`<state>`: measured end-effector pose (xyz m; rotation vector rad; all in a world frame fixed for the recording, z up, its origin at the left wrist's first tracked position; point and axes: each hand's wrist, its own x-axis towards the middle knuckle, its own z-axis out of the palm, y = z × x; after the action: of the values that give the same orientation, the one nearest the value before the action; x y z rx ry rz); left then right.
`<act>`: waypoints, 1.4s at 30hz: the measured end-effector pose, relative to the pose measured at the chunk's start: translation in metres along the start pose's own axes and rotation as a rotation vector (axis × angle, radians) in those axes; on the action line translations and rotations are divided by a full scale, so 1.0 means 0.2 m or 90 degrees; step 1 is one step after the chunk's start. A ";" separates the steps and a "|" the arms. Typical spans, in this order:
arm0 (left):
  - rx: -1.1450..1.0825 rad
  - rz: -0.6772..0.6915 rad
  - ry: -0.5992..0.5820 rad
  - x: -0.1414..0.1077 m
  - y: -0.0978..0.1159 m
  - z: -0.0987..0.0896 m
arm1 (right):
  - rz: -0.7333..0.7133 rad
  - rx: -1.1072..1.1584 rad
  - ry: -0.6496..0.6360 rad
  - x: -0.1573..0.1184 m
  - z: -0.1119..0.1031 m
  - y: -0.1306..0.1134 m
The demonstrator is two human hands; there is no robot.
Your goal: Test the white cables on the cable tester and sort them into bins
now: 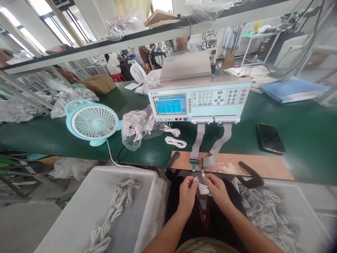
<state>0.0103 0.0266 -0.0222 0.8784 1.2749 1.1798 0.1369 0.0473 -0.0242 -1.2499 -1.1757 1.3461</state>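
Note:
A bundled white cable point(203, 189) hangs between my two hands at the front edge of the bench. My left hand point(188, 191) is closed, pinching one end of it. My right hand point(216, 189) is closed on the other end, close to the connector at the tip of the right grey ribbon cable point(208, 160). Beside it, the left ribbon cable point(195, 147) ends in a small green board point(194, 166). Both ribbons run up to a tester point(197, 102) with a lit blue screen. Whether the cable's plug sits in the connector is too small to tell.
Two bundled cables point(176, 142) and a plastic bag of cables point(135, 128) lie left of the ribbons, near a blue fan point(94, 121). A phone point(270, 138) lies right. White bins point(150, 196) with cables flank my lap. A person point(183, 47) sits behind the tester.

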 end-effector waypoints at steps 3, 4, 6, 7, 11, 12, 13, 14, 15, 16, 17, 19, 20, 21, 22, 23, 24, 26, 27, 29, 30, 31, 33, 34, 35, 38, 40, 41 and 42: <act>0.004 -0.003 -0.008 0.02 -0.01 -0.02 | -0.006 0.004 0.005 0.00 0.00 -0.01; 0.009 -0.004 -0.019 0.03 0.00 -0.03 | -0.003 0.011 0.005 0.00 0.00 -0.02; 0.036 0.000 -0.060 0.04 0.04 -0.05 | 0.031 0.043 0.001 0.00 0.01 -0.04; 0.060 0.008 -0.088 0.05 0.06 -0.07 | 0.059 0.069 0.000 0.00 0.01 -0.05; 0.143 0.057 -0.171 0.10 0.15 -0.12 | 0.162 0.198 0.023 0.00 0.05 -0.07; 0.147 0.064 -0.170 0.11 0.15 -0.13 | 0.171 0.224 0.032 0.01 0.06 -0.08; 0.147 0.068 -0.158 0.12 0.15 -0.13 | 0.175 0.244 0.037 0.01 0.06 -0.08; 0.145 0.069 -0.139 0.13 0.14 -0.13 | 0.177 0.259 0.038 0.01 0.06 -0.08; 0.143 0.070 -0.117 0.14 0.13 -0.12 | 0.179 0.268 0.035 0.02 0.06 -0.08; 0.142 0.071 -0.095 0.14 0.11 -0.12 | 0.183 0.272 0.030 0.02 0.06 -0.07; 0.139 0.072 -0.075 0.14 0.10 -0.11 | 0.187 0.273 0.024 0.02 0.06 -0.07; 0.130 0.079 -0.051 0.14 0.08 -0.09 | 0.194 0.271 0.013 0.03 0.05 -0.07; 0.126 0.085 -0.043 0.14 0.08 -0.08 | 0.198 0.271 0.008 0.03 0.05 -0.07; 0.123 0.089 -0.036 0.14 0.08 -0.08 | 0.201 0.273 0.005 0.03 0.04 -0.07; 0.117 0.091 -0.029 0.14 0.08 -0.07 | 0.204 0.275 0.003 0.03 0.04 -0.07; 0.108 0.088 -0.021 0.13 0.09 -0.06 | 0.206 0.277 0.003 0.03 0.04 -0.06; 0.094 0.082 -0.013 0.13 0.09 -0.05 | 0.206 0.277 0.005 0.02 0.04 -0.06; 0.045 0.059 0.011 0.12 0.09 -0.03 | 0.202 0.274 0.009 0.02 0.04 -0.06; 0.014 0.046 0.025 0.11 0.09 -0.02 | 0.199 0.271 0.010 0.03 0.04 -0.06; -0.041 0.025 0.050 0.10 0.08 0.01 | 0.198 0.272 0.006 0.03 0.04 -0.06; -0.059 0.020 0.061 0.09 0.08 0.02 | 0.198 0.275 0.003 0.03 0.03 -0.05; -0.068 0.018 0.070 0.09 0.08 0.03 | 0.199 0.278 -0.001 0.03 0.03 -0.05; -0.073 0.020 0.080 0.09 0.07 0.04 | 0.198 0.280 -0.005 0.03 0.03 -0.05; -0.075 0.022 0.082 0.09 0.07 0.04 | 0.197 0.277 -0.008 0.03 0.03 -0.05; -0.079 0.023 0.084 0.09 0.07 0.04 | 0.197 0.273 -0.007 0.03 0.03 -0.06; -0.117 0.013 0.095 0.09 0.06 0.05 | 0.197 0.260 -0.004 0.03 0.03 -0.06; -0.137 0.000 0.110 0.09 0.05 0.06 | 0.190 0.254 -0.001 0.03 0.03 -0.07; -0.143 -0.006 0.119 0.09 0.05 0.07 | 0.187 0.254 -0.001 0.03 0.03 -0.07; -0.144 -0.010 0.125 0.09 0.04 0.07 | 0.184 0.255 0.000 0.03 0.03 -0.07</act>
<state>0.0216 0.0476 -0.0162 0.5968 1.2718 1.3931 0.1304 0.0540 -0.0111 -1.1505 -0.6927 1.6947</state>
